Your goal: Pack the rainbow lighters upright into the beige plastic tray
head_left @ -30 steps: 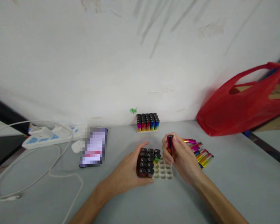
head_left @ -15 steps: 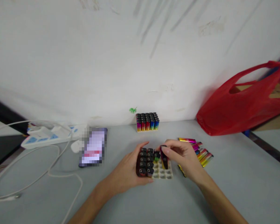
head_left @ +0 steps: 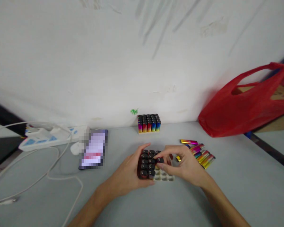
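Note:
My left hand (head_left: 130,168) wraps round the left side of a pale tray (head_left: 164,177) with rows of sockets. Two full columns of upright black-topped lighters (head_left: 144,166) stand in its left part. My right hand (head_left: 183,162) pinches one lighter (head_left: 159,160) by its black top between thumb and fingers, upright over the third column. Its lower end is partly hidden, so I cannot tell how deep it sits. Sockets at the tray's near right hold nothing. Several shiny, colourful lighters (head_left: 203,155) lie loose to the right of my right hand.
A filled block of upright lighters (head_left: 149,123) stands against the wall. On the left lie a phone (head_left: 94,148), a white power strip (head_left: 49,137) and looping white cables (head_left: 59,154). A red plastic bag (head_left: 236,104) occupies the far right of the grey table (head_left: 123,208).
My right hand has brought the tilted lighter left and set it upright over the tray's third column. My left hand keeps its grip at the tray's left side.

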A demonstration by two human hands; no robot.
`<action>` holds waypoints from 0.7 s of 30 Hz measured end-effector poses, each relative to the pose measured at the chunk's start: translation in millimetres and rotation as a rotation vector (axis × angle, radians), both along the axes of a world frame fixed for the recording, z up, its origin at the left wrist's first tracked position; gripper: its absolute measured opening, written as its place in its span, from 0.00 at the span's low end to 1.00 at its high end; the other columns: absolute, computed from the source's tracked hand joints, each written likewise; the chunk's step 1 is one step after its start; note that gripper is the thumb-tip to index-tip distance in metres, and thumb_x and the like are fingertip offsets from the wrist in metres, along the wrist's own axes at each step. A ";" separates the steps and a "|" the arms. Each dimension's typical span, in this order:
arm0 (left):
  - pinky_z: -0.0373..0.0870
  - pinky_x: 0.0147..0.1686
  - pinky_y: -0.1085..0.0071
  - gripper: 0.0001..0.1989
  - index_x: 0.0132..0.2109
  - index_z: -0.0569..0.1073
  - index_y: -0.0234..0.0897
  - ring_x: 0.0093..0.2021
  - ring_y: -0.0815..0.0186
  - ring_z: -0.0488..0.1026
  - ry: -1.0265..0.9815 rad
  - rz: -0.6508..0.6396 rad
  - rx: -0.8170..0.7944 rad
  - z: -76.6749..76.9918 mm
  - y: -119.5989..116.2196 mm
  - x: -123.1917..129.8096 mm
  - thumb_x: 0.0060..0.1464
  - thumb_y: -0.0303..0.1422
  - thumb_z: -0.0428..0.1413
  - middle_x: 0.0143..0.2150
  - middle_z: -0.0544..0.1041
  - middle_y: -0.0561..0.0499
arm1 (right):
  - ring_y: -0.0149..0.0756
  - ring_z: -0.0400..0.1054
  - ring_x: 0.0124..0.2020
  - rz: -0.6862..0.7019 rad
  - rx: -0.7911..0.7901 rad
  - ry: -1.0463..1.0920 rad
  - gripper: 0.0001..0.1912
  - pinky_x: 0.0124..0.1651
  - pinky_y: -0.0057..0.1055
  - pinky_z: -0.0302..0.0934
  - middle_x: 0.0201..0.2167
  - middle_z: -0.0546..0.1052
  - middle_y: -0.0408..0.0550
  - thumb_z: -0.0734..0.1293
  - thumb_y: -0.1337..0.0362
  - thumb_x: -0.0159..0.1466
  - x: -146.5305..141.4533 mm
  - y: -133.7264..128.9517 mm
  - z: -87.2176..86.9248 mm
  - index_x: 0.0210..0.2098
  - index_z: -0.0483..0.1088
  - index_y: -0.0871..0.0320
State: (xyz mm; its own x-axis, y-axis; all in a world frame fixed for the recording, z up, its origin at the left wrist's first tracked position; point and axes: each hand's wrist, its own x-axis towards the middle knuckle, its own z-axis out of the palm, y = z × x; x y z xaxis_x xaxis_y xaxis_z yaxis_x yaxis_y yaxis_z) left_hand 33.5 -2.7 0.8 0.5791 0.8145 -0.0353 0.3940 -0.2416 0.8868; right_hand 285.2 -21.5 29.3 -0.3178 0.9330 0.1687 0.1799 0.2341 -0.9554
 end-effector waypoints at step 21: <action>0.74 0.63 0.53 0.57 0.78 0.56 0.48 0.64 0.46 0.78 0.003 0.006 0.017 2.3 -0.8 1.0 0.49 0.30 0.78 0.69 0.77 0.43 | 0.33 0.66 0.26 0.013 -0.050 -0.025 0.11 0.34 0.33 0.59 0.24 0.76 0.41 0.81 0.58 0.64 -1.6 -1.1 5.0 0.43 0.88 0.55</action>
